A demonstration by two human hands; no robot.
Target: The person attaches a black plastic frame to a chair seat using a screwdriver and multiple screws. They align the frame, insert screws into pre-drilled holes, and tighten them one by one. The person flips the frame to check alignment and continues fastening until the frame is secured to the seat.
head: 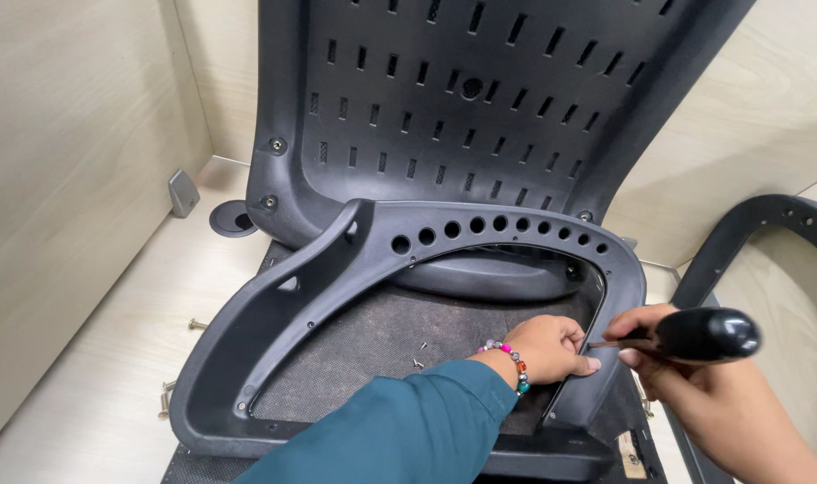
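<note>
The left hand reaches inside the dark plastic armrest frame, fingers curled against its inner right edge, holding nothing visible. The right hand is closed on a black-handled screwdriver, tip at that edge. Loose screws lie on the seat underside; the slotted backrest stands behind.
</note>
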